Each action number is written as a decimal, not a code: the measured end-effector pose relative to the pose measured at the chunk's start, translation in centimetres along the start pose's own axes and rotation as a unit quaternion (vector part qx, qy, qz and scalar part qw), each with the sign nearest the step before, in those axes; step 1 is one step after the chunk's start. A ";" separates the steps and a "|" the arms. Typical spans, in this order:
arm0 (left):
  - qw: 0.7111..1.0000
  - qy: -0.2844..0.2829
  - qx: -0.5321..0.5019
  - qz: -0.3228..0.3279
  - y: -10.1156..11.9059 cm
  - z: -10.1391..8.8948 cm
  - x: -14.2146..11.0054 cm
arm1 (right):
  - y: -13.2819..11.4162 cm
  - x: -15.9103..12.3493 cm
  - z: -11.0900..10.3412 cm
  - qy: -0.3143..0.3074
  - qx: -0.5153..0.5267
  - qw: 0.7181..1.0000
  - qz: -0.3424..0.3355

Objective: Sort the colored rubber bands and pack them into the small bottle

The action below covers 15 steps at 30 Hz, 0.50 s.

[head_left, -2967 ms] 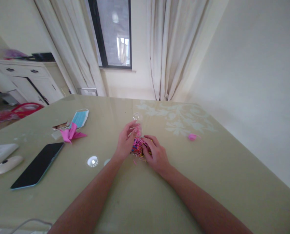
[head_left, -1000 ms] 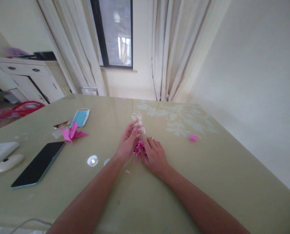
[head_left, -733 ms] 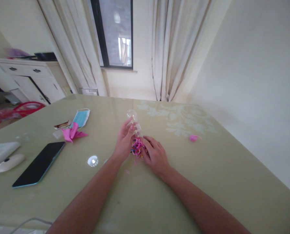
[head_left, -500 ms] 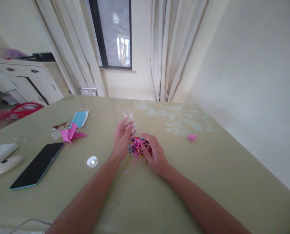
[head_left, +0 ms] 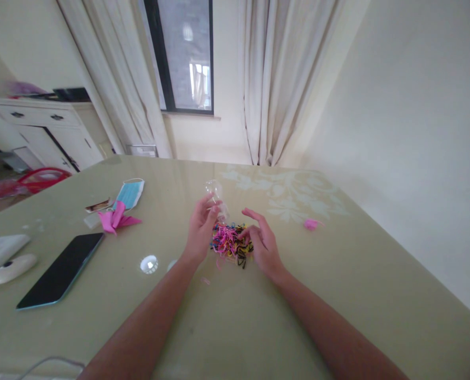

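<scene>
A small clear plastic container is held upright between the thumb and fingers of my left hand. Just in front of it, a pile of small colourful rubber bands, pink, black, yellow and blue, lies on the table. My right hand is at the right side of this pile, its fingers spread apart and some fingertips touching the bands. I see nothing gripped in it. One loose pink band lies nearer to me.
The glossy table carries a phone, a pink folded paper, a blue face mask and a white mouse on the left. A small pink item lies to the right. Beyond the far edge hang curtains.
My right hand has shifted slightly right and its fingers have spread, uncovering more of the bands, including black and yellow ones. The left hand with the container has moved slightly right.
</scene>
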<state>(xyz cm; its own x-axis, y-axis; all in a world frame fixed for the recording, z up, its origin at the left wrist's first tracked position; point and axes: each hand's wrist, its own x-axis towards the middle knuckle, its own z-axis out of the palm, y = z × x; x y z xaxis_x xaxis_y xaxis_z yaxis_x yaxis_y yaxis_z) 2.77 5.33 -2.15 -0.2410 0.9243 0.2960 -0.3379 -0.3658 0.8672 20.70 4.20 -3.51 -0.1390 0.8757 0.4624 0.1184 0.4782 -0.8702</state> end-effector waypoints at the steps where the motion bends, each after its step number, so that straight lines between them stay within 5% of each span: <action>1: 1.000 -0.015 0.013 0.001 0.0 0.1 -0.2 | -0.2 0.2 -0.2 0.000 -0.026 1.000 -0.008; 9: 0.995 -0.081 -0.025 -0.055 -0.3 1.0 -1.1 | -0.5 1.1 -1.0 -0.014 -0.068 0.998 0.013; 12: 0.995 -0.083 -0.006 -0.050 -0.5 0.9 -0.8 | -0.3 1.7 -1.6 0.027 -0.038 0.999 0.016; 15: 0.988 -0.064 0.141 -0.003 -0.9 0.3 -0.7 | -0.2 2.9 -3.2 0.120 -0.008 0.993 -0.007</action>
<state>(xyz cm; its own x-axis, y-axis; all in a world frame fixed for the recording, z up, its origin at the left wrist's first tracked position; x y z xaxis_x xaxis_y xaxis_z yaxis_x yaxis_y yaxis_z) 3.56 5.00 -3.01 -0.1171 0.9392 0.3228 -0.0678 -0.3318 0.9409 23.45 6.90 -1.45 0.0974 0.8583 0.5038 0.1348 0.4902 -0.8611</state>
